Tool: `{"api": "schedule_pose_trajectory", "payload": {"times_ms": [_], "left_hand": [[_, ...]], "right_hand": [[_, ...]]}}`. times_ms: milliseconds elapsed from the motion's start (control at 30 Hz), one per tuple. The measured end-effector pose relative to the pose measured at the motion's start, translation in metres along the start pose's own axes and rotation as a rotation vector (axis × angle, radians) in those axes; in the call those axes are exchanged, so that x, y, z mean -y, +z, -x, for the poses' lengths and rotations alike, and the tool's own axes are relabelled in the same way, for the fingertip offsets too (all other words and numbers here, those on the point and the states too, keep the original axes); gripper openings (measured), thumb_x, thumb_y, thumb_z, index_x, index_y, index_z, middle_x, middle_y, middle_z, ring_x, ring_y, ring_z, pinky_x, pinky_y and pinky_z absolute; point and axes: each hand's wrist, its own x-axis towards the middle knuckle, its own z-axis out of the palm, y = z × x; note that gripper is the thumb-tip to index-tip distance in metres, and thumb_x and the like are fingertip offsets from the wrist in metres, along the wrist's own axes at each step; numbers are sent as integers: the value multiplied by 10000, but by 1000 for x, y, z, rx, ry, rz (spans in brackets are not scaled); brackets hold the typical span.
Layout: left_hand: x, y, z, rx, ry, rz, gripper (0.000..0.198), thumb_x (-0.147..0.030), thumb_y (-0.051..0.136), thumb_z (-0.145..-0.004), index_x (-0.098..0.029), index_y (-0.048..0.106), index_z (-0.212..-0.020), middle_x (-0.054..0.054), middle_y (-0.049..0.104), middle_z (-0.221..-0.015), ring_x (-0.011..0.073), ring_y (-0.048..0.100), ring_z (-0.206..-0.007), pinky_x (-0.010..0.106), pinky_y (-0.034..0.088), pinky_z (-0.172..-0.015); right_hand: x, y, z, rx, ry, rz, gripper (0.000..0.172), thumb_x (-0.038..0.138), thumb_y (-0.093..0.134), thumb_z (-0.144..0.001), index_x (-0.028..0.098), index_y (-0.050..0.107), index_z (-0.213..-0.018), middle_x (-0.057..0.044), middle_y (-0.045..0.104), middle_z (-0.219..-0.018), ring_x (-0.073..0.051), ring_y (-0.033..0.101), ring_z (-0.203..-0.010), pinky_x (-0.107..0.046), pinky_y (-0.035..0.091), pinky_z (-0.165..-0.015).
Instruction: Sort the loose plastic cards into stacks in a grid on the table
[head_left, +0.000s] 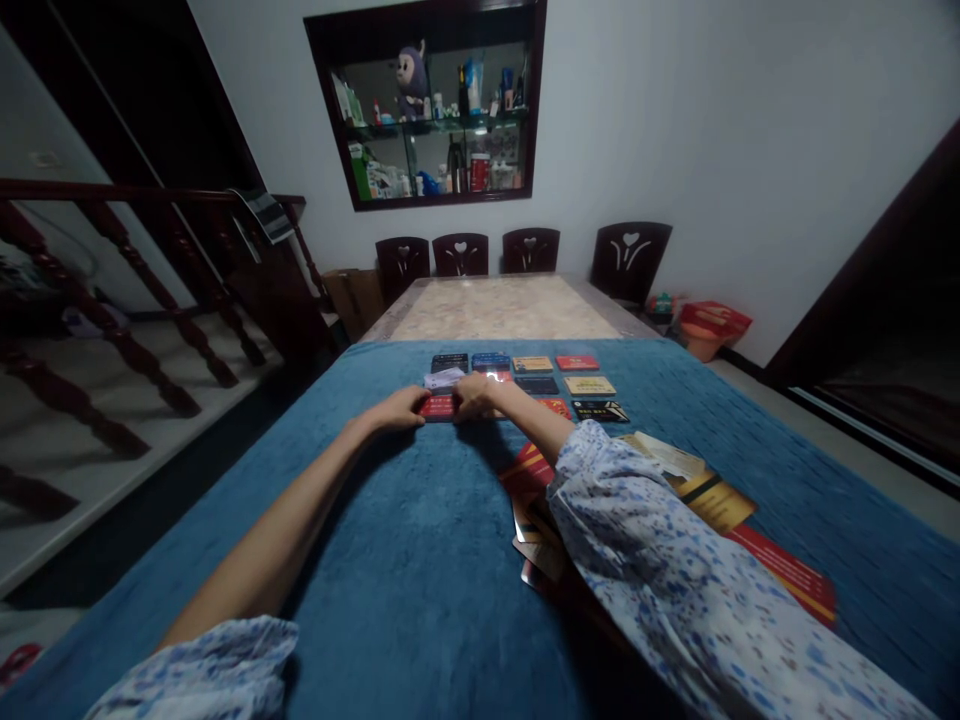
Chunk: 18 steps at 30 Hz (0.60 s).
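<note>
Between my two hands lies a red card [438,407] on the blue cloth [375,580]. My left hand [405,408] pinches its left edge, fingers bent. At the right edge my right hand [472,396] has its fingers closed on the card, the tips partly hidden. Just behind it is a pale lavender card [443,378]. Further cards form rows: a black card [449,362], a blue card [490,359], a tan card [532,364], a red card at the back right [577,362], a dark card [537,385], a cream card [590,386] and a black-and-white card [600,411].
Loose overlapping cards, among them a gold card [716,500] and a long red card [784,570], lie under and beside my right sleeve [637,540]. Beyond the cloth is the bare tabletop [502,307], with dark chairs [460,254] behind. A railing [112,325] runs along the left.
</note>
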Motion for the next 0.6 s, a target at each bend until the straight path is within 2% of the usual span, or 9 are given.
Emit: {"api": "schedule_pose_trajectory", "payload": {"times_ms": [200, 400, 600], "left_hand": [[2, 4, -4, 7, 13, -63, 455, -112, 608, -655, -123, 663, -1107, 115, 664, -1127, 285, 614, -1063, 375, 484, -976], [5, 6, -5, 4, 20, -81, 511, -95, 601, -655, -120, 647, -1163, 124, 642, -1148, 281, 601, -1077, 370, 477, -986], [9, 7, -6, -1, 35, -64, 482, -101, 618, -654, -116, 653, -1134, 120, 644, -1122, 278, 598, -1071, 371, 476, -983]], "right_hand": [[4, 0, 0, 24, -13, -31, 327, 323, 730, -706, 140, 772, -974, -104, 775, -953, -236, 733, -889, -250, 562, -743], [5, 3, 0, -18, -20, -34, 319, 300, 739, -699, 121, 773, -961, -129, 772, -966, -264, 732, -889, -275, 574, -727], [1, 7, -1, -92, -76, -32, 331, 303, 757, -702, 126, 772, -981, -143, 771, -978, -285, 732, -898, -310, 581, -764]]}}
